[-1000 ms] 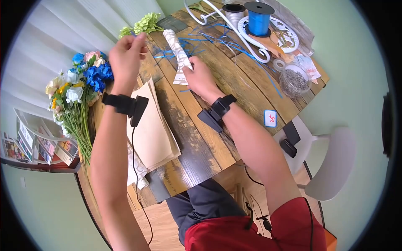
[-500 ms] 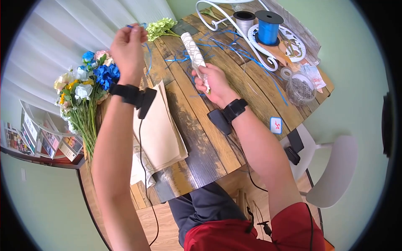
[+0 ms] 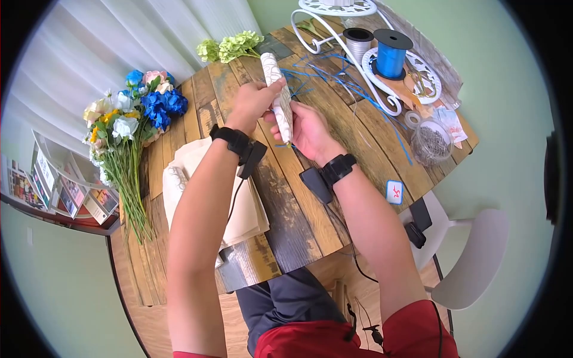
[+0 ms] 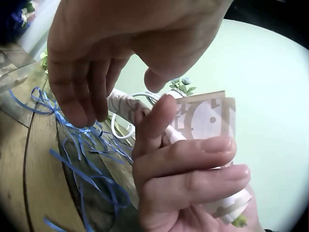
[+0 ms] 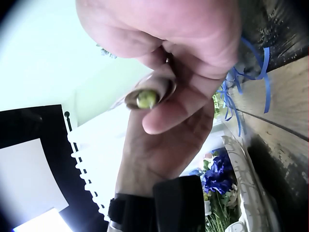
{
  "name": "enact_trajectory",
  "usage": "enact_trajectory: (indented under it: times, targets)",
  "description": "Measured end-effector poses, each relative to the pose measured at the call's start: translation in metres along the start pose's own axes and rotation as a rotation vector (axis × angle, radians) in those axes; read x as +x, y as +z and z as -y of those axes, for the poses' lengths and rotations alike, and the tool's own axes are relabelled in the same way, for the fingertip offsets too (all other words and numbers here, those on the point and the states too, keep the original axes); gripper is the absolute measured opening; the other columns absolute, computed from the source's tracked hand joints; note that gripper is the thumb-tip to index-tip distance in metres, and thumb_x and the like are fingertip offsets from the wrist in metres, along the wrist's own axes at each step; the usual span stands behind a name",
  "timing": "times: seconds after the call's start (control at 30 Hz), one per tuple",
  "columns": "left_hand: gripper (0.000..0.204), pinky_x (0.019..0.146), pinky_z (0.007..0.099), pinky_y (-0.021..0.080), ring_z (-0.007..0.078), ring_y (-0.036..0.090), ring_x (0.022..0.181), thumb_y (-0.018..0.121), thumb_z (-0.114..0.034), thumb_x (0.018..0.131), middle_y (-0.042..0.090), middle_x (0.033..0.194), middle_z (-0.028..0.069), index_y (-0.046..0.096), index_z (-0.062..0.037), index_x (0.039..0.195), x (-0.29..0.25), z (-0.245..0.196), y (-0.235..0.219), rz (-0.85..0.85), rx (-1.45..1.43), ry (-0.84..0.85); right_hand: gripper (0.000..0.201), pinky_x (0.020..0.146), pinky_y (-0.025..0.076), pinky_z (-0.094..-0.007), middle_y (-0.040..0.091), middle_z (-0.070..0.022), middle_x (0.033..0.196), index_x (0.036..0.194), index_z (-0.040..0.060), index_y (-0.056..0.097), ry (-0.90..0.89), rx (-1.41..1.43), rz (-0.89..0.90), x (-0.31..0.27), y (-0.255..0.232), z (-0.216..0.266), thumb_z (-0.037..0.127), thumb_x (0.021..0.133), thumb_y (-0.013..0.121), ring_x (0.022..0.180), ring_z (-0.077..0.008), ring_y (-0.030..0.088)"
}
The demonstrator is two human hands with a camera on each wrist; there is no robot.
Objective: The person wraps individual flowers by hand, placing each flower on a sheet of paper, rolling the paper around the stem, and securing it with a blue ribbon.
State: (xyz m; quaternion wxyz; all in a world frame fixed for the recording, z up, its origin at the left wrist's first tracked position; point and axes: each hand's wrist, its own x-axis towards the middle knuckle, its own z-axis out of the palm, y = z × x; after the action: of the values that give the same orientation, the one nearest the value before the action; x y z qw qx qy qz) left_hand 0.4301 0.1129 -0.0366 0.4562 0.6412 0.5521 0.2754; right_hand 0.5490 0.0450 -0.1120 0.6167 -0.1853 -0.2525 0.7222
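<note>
A narrow roll of white patterned wrapping paper (image 3: pixel 270 68) slants up over the table, and a green stem end (image 5: pixel 147 99) shows inside its lower opening. My right hand (image 3: pixel 311 132) grips the roll low down, fingers curled round it. Over its upper part my left hand (image 3: pixel 249 106) reaches in from the left, thumb overlapping the paper in the head view. In the left wrist view the left fingers (image 4: pixel 79 92) hang loosely with a gap to the thumb. Tangled blue ribbon (image 4: pixel 72 128) lies beyond the hands.
Stacked paper sheets (image 3: pixel 253 209) lie near the front edge. A bouquet (image 3: pixel 128 128) is at left, green hydrangeas (image 3: pixel 239 46) behind. To the right stand a blue ribbon spool (image 3: pixel 391 56), a white metal stand (image 3: pixel 391 106), a tub of pins (image 3: pixel 431 143) and a number card (image 3: pixel 394 192).
My left hand has come down and right from beside the curtain to the roll. The right hand has lifted the roll off the table and changed its hold, turning palm inward.
</note>
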Motion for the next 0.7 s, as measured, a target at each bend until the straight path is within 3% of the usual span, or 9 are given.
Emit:
enact_trajectory:
  times: [0.1, 0.2, 0.23, 0.3, 0.37, 0.43, 0.53, 0.6, 0.7]
  targets:
    - [0.037, 0.064, 0.03, 0.052, 0.0183, 0.065, 0.074, 0.066, -0.028, 0.092, 0.067, 0.088, 0.0103, 0.067, 0.0037, 0.111, 0.002, 0.004, 0.003, -0.084, -0.183, -0.006, 0.04, 0.071, 0.059, -0.0393, 0.068, -0.0201, 0.096, 0.121, -0.0025, 0.053, 0.021, -0.057, -0.037, 0.0, 0.003, -0.001, 0.027, 0.105, 0.03, 0.079, -0.0285, 0.069]
    - [0.037, 0.068, 0.0327, 0.052, 0.0205, 0.066, 0.079, 0.065, -0.023, 0.091, 0.069, 0.095, 0.0133, 0.065, 0.0012, 0.118, 0.006, 0.019, 0.008, -0.235, -0.091, 0.119, 0.045, 0.075, 0.06, -0.0416, 0.067, -0.0186, 0.095, 0.12, -0.0028, 0.053, 0.049, -0.036, -0.015, -0.001, 0.003, -0.001, 0.036, 0.104, 0.037, 0.08, -0.0295, 0.069]
    - [0.037, 0.068, 0.0327, 0.052, 0.0205, 0.066, 0.079, 0.065, -0.023, 0.091, 0.069, 0.095, 0.0133, 0.065, 0.0012, 0.118, 0.006, 0.024, 0.007, -0.236, -0.092, 0.118, 0.045, 0.075, 0.06, -0.0415, 0.066, -0.0163, 0.096, 0.12, -0.0019, 0.053, 0.093, -0.038, -0.011, -0.004, 0.007, 0.003, 0.038, 0.1, 0.046, 0.081, -0.0283, 0.069]
    - [0.04, 0.07, 0.0343, 0.053, 0.0214, 0.068, 0.079, 0.067, -0.028, 0.088, 0.071, 0.094, 0.016, 0.067, 0.0009, 0.115, 0.005, 0.033, 0.005, -0.336, 0.238, 0.44, 0.046, 0.074, 0.059, -0.0415, 0.065, -0.014, 0.097, 0.119, -0.0009, 0.054, 0.138, -0.041, -0.006, -0.007, 0.009, 0.003, 0.04, 0.097, 0.055, 0.082, -0.0271, 0.069]
    - [0.044, 0.071, 0.0346, 0.053, 0.0216, 0.068, 0.077, 0.069, -0.033, 0.086, 0.071, 0.092, 0.0167, 0.069, 0.0022, 0.112, 0.008, 0.03, 0.003, -0.282, 0.357, 0.349, 0.049, 0.085, 0.057, -0.039, 0.064, -0.012, 0.11, 0.125, 0.0004, 0.052, 0.072, -0.24, 0.092, -0.008, 0.011, 0.0, 0.034, 0.092, 0.067, 0.096, -0.0234, 0.067]
    - [0.055, 0.07, 0.0348, 0.053, 0.0213, 0.068, 0.074, 0.072, -0.047, 0.081, 0.071, 0.082, 0.0169, 0.072, 0.0034, 0.102, 0.006, 0.025, 0.007, -0.237, 0.428, 0.205, 0.049, 0.087, 0.056, -0.0388, 0.063, -0.0113, 0.112, 0.126, 0.001, 0.05, 0.096, -0.303, 0.132, -0.014, 0.014, 0.002, 0.028, 0.09, 0.069, 0.098, -0.0226, 0.067]
    - [0.055, 0.069, 0.0344, 0.053, 0.0204, 0.068, 0.074, 0.072, -0.047, 0.081, 0.071, 0.084, 0.0162, 0.072, 0.0034, 0.104, 0.0, 0.017, 0.005, -0.125, 0.478, 0.131, 0.049, 0.091, 0.055, -0.04, 0.063, -0.011, 0.115, 0.128, 0.0006, 0.048, 0.108, -0.364, 0.204, -0.011, 0.014, -0.004, 0.017, 0.088, 0.071, 0.103, -0.0223, 0.065]
    - [0.049, 0.066, 0.0343, 0.052, 0.0183, 0.065, 0.07, 0.072, -0.039, 0.081, 0.07, 0.081, 0.0129, 0.071, 0.0035, 0.104, 0.001, 0.02, 0.006, -0.16, 0.33, 0.135, 0.043, 0.08, 0.056, -0.0376, 0.065, -0.0092, 0.106, 0.125, 0.003, 0.051, -0.035, -0.342, 0.183, -0.009, 0.012, -0.01, 0.018, 0.089, 0.069, 0.095, -0.0194, 0.066]
    - [0.033, 0.058, 0.0322, 0.048, 0.0163, 0.062, 0.065, 0.068, -0.02, 0.083, 0.069, 0.078, 0.0098, 0.07, 0.0042, 0.105, 0.008, 0.028, -0.002, -0.207, 0.26, 0.163, 0.037, 0.081, 0.056, -0.04, 0.065, -0.0133, 0.112, 0.125, -0.0003, 0.052, 0.064, -0.205, 0.081, -0.016, 0.021, -0.004, 0.016, 0.093, 0.059, 0.097, -0.0222, 0.067]
